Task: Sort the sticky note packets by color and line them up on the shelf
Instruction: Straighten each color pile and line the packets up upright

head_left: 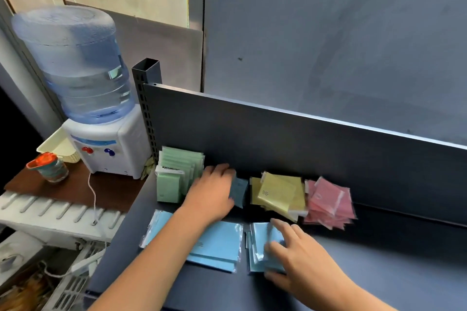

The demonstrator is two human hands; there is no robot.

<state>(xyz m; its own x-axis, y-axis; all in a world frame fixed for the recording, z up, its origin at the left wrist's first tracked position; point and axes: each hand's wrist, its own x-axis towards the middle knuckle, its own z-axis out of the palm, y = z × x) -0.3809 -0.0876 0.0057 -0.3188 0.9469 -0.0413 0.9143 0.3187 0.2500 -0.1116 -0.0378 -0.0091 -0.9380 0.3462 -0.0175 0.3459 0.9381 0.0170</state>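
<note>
On the dark grey shelf (379, 272), green packets (177, 174) stand upright in a row at the back left. My left hand (212, 194) is beside them, shut on a blue packet (238, 190) held upright against the back panel. Yellow packets (280, 194) lie in a loose pile at the back middle, with pink packets (328, 203) heaped to their right. Blue packets (217, 245) lie flat at the front, partly under my left forearm. My right hand (290, 255) grips several more blue packets (262, 242) standing on edge at the front middle.
A water dispenser (101, 149) with a large bottle stands left of the shelf on a brown surface, next to a jar with an orange lid (48, 166) and a cream basket (58, 146). A slotted metal upright (146, 98) marks the shelf's left end. The shelf's right side is bare.
</note>
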